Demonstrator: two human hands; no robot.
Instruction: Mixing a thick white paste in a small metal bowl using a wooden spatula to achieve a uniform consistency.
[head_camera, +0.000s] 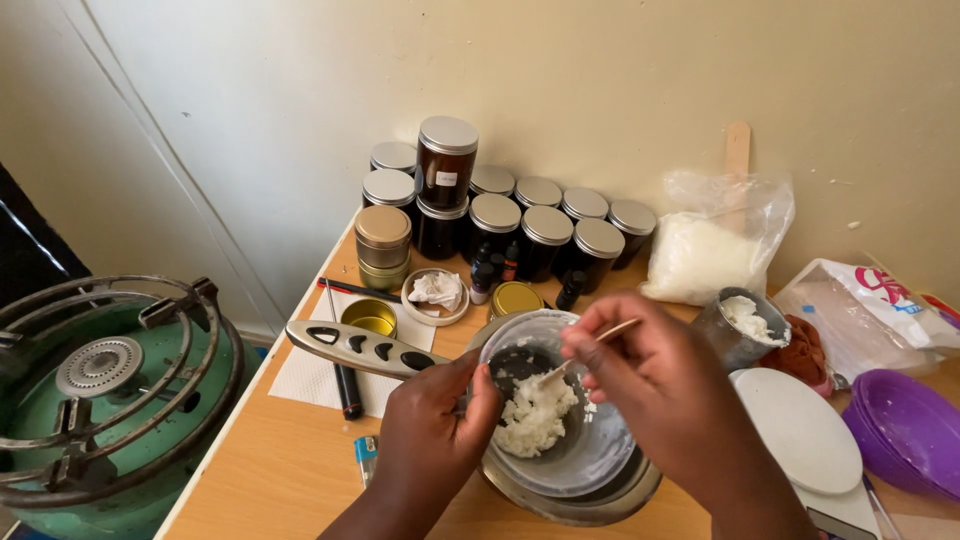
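right grip: right hand (655, 375) pinches a thin wooden stick (588, 350) between thumb and fingertips, closed tight on it; stick slants down-left, its tip in the white stuff.
left grip: left hand (435, 425) closed on the left rim of the pot (570, 455), thumb over the edge.
pot: grey metal, near the counter's front edge, about mid-width; sits inside a wider steel bowl (600, 500) whose rim shows below it.
contents: lump of white wax flakes (535, 415) on the pot's left-hand bottom, rest of the bottom bare and dark.
handle: long grey handle (365, 348) with dark oval cutouts, runs left from the pot toward the counter's left edge, over a white paper towel (310, 380).
left side: black pen-like tool (347, 390) on the towel; small open gold tin (369, 317) just behind the handle; blue lighter (366, 455) near the front-left edge.
right side: metal cup (738, 328) holding white wax, just beside the right hand; white round scale plate (800, 430) and purple bowl (910, 430) toward the right edge.
back edge: cluster of dark jars (520, 225) with silver lids against the wall; clear bag of white flakes (710, 250) right of them.
off counter: green stove (100, 400) beside the left edge.
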